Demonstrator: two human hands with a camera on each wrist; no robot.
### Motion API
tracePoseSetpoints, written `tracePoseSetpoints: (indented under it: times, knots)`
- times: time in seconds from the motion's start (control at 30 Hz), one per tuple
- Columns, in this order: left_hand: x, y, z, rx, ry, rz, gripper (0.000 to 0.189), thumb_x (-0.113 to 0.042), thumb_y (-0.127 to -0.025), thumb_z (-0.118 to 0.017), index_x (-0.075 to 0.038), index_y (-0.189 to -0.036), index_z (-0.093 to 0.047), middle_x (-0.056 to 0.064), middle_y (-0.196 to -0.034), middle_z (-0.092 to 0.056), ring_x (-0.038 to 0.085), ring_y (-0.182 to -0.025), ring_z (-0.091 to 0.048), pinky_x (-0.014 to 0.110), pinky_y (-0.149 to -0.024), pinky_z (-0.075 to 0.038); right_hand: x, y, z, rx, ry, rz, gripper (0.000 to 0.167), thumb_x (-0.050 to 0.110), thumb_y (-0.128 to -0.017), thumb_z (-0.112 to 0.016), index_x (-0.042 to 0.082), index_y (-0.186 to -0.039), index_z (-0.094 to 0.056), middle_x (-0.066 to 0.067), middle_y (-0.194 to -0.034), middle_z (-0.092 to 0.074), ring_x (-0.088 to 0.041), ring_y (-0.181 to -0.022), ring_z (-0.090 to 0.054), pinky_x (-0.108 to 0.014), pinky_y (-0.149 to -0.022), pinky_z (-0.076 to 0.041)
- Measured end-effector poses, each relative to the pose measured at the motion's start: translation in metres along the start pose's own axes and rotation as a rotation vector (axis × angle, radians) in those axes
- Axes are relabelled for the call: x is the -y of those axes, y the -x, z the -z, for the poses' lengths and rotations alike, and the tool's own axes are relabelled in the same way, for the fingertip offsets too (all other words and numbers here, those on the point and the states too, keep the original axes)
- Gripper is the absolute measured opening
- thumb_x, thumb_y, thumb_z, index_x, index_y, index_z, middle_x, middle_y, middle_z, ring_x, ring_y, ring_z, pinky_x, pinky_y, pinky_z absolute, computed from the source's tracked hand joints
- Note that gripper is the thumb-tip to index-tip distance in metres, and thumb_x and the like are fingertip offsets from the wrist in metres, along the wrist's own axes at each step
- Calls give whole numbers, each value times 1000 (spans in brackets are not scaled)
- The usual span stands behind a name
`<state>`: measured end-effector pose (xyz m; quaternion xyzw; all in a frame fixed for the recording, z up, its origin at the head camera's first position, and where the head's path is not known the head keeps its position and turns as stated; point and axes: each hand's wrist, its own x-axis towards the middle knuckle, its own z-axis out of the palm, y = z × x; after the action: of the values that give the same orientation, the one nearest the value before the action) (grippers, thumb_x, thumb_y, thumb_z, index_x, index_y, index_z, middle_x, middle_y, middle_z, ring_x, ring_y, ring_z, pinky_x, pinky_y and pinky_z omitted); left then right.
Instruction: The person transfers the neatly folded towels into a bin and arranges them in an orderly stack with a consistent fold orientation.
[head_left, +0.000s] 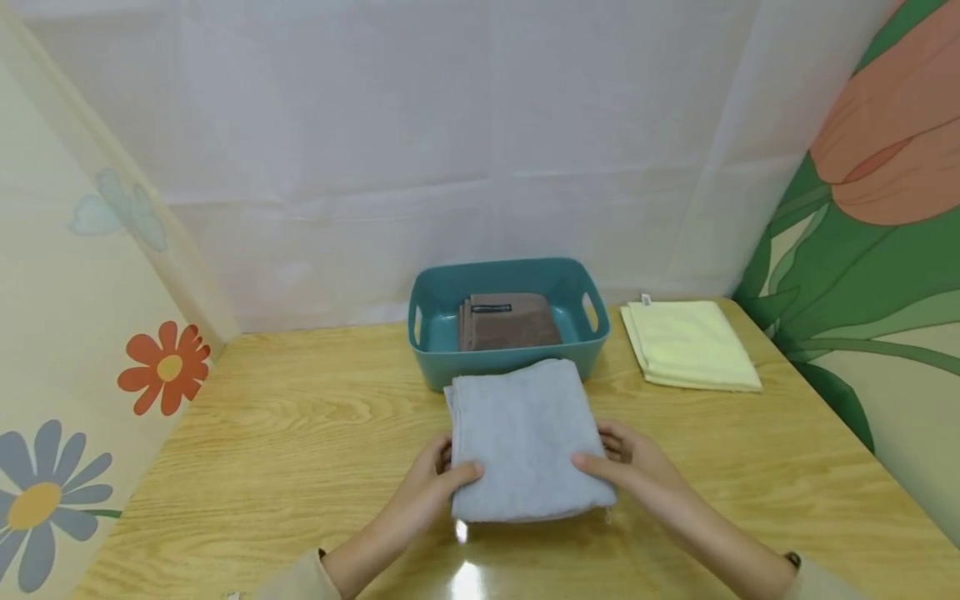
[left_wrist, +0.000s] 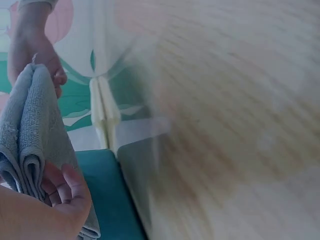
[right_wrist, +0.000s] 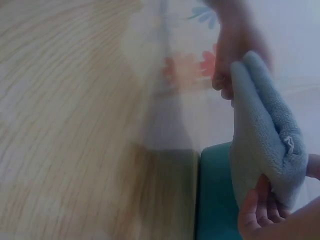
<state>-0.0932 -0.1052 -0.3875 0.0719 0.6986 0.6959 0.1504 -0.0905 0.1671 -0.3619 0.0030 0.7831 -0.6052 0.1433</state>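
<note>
Between my two hands is a folded grey-blue towel (head_left: 525,442), raised off the table in front of a teal basket (head_left: 510,364). My left hand (head_left: 435,479) grips its left edge, thumb on top and fingers underneath. On the opposite edge, my right hand (head_left: 633,462) pinches the towel the same way. The wrist views show the towel's thick folded layers (left_wrist: 32,120) and a loose thread at one corner (right_wrist: 289,144). Inside the basket lies a folded brown towel (head_left: 517,323) with a dark label.
A folded pale yellow towel (head_left: 690,346) with a small white tag lies on the wooden table (head_left: 315,417), right of the basket. A white curtain (head_left: 337,167) hangs behind. Flower-painted panels (head_left: 75,333) border the table on both sides.
</note>
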Motion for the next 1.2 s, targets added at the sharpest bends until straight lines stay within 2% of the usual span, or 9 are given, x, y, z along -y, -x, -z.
tracePoseSetpoints:
  times: [0.27, 0.53, 0.93, 1.2]
  knots:
    - [-13, 2, 0, 8, 20, -17, 55, -10, -93, -61, 16, -136, -38, 22, -121, -61, 26, -107, -62, 38, -88, -55, 13, 3, 7, -1, 44, -5, 69, 27, -93, -70, -8, -144, -40, -26, -140, -51, -33, -123, -54, -36, -91, -51]
    - [-18, 0, 0, 7, 35, -30, 56, -10, -93, -63, 14, -137, -40, 21, -122, -61, 25, -106, -61, 35, -88, -53, 22, 4, 9, -8, 47, 48, 66, 23, -93, -70, -7, -144, -41, -24, -140, -51, -31, -121, -55, -29, -87, -51]
    - [-31, -1, 3, -21, -15, -19, 60, -17, -93, -64, 10, -141, -39, 22, -129, -58, 28, -112, -59, 39, -93, -52, 35, 1, 13, 3, 50, 75, 66, 27, -94, -70, -3, -145, -41, -22, -141, -51, -31, -122, -54, -28, -88, -51]
    - [-41, -5, 10, -3, -52, -50, 57, -16, -93, -64, 8, -140, -42, 22, -128, -58, 27, -111, -60, 37, -92, -52, 48, 1, 15, -12, 102, 126, 66, 27, -94, -70, -3, -146, -41, -22, -140, -52, -32, -121, -55, -27, -87, -51]
